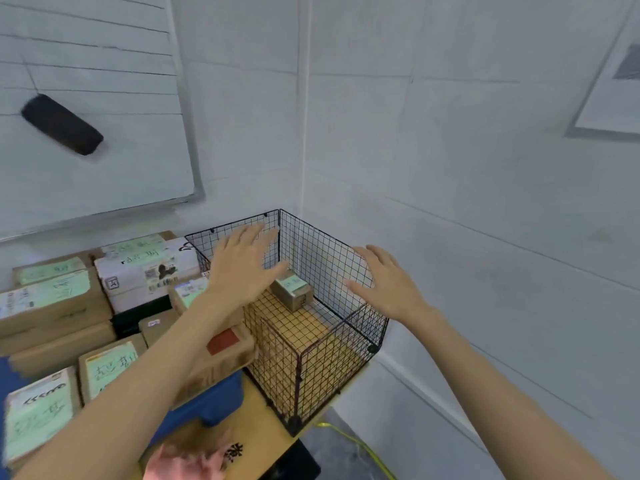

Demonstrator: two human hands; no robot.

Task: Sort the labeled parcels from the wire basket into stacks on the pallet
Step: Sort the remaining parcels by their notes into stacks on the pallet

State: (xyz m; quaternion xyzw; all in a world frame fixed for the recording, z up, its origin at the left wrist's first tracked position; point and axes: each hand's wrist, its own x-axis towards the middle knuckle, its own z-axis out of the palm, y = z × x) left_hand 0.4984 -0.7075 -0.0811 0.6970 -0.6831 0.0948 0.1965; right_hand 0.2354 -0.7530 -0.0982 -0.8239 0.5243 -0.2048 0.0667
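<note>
We hold our left hand point(242, 268) and right hand point(384, 282) over the black wire basket point(329, 258), fingers spread, gripping nothing. Inside lies a small brown cardboard parcel point(293, 293), green label up, long axis far-left to near-right; its writing is unreadable.

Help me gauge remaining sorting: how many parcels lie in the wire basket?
1: a small green-labelled cardboard parcel near the far corner of the wire basket. The left hand covers part of it, so more may be hidden.

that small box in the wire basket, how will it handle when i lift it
The small box is cardboard, so probably stiff. Its size suggests light, one-hand work. Flat faces make rolling unlikely.
</note>
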